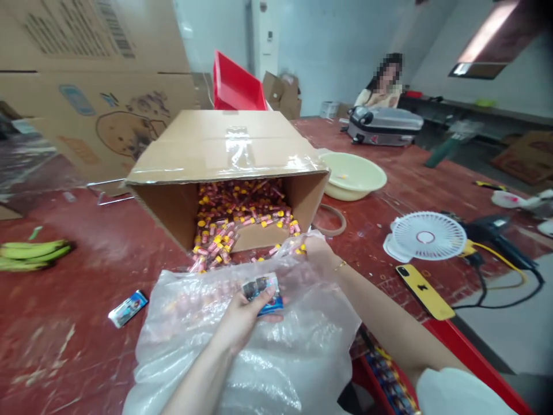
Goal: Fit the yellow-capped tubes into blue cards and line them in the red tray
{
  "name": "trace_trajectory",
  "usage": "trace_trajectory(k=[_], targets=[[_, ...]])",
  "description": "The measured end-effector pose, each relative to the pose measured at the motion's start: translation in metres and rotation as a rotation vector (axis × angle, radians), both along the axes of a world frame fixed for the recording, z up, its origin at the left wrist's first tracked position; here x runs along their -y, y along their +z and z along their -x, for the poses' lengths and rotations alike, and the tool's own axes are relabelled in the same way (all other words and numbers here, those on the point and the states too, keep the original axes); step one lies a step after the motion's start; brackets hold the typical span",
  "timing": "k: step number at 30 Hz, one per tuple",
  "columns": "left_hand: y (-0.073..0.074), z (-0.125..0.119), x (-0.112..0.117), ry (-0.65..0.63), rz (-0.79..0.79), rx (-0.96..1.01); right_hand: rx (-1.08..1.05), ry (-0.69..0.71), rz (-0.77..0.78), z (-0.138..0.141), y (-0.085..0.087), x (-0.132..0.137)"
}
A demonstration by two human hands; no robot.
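My left hand is closed on a small blue and dark printed packet, thumb on top, above a translucent plastic bag. My right hand is at the bag's far right edge, by the mouth of a cardboard box; plastic and blur hide its fingers. The box lies on its side, opening towards me. Inside it and spilling out at the front are many small pink tubes with yellow caps. Some pink shapes show faintly through the plastic. Another blue and white packet lies left of the bag.
A pale green basin and a tape roll stand right of the box. Further right are a white fan, a yellow phone and cables. Bananas lie left. A person sits behind a suitcase.
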State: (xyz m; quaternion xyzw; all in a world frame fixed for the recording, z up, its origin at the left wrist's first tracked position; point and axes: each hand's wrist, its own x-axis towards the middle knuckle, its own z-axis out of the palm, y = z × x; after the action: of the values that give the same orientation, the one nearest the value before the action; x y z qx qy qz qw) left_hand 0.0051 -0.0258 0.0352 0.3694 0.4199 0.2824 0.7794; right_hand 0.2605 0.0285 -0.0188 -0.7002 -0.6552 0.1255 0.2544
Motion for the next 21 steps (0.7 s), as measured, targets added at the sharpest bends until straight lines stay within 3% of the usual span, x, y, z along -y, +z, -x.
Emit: trace_trajectory(k=[3,6,12,16,21], targets=[[0.000,0.001,-0.001,0.002,0.017,0.026,0.021,0.004,0.029,0.001,-0.003,-0.004],[-0.002,0.001,-0.002,0.019,-0.012,0.020,-0.029,-0.009,-0.032,0.001,0.007,0.017],[-0.004,-0.005,-0.002,-0.042,-0.024,0.012,-0.788,0.141,-0.227,0.026,0.052,0.072],[-0.005,-0.010,-0.003,0.005,-0.073,0.000,-0.807,0.160,-0.270,0.050,0.080,0.087],[-0.008,-0.009,-0.003,0.003,-0.083,0.009,-0.702,0.245,-0.325,0.062,0.092,0.085]])
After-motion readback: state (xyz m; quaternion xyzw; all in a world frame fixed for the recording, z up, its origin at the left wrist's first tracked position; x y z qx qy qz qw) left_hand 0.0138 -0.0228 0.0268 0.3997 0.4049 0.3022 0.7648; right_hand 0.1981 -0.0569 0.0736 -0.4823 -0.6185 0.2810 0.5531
